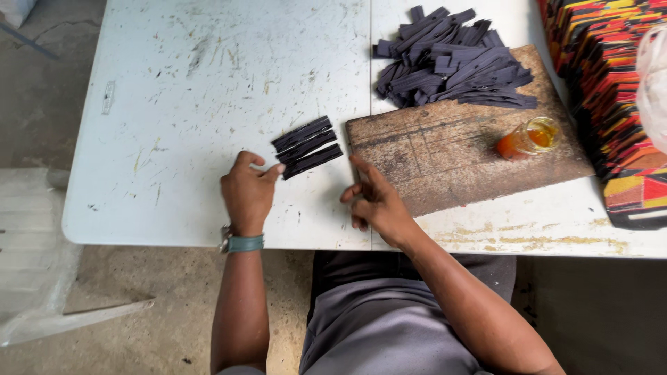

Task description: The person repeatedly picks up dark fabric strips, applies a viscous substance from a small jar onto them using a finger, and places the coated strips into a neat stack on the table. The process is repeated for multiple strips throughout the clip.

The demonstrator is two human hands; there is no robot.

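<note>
The left hand (246,191) rests knuckles-up on the white table (174,104), fingers curled loosely, its thumb and first finger meeting at the near end of the lowest of three dark strips (307,146). It looks like a light pinch on that strip's tip, though the view from above leaves it unsure whether the finger only touches it. The right hand (374,201) hovers or rests just beside, empty, with fingers spread and the first finger pointing up and to the left toward the same strips.

The three strips lie side by side, touching, just ahead of both hands and a little to the right of the left hand. Their long axis runs slantwise, from the low left end at the left hand's fingertips up to the right toward the wooden board (465,149). The left hand is the nearer; the right hand stands close but apart from them.

Further out: one wooden board, its left edge just beside the strips; one small glass jar (531,137) of amber liquid on it; one loose heap of dark strips (451,59), too many to count, overlapping the board's far edge; one stack of bright patterned pieces (611,83) at the right edge of the table.
</note>
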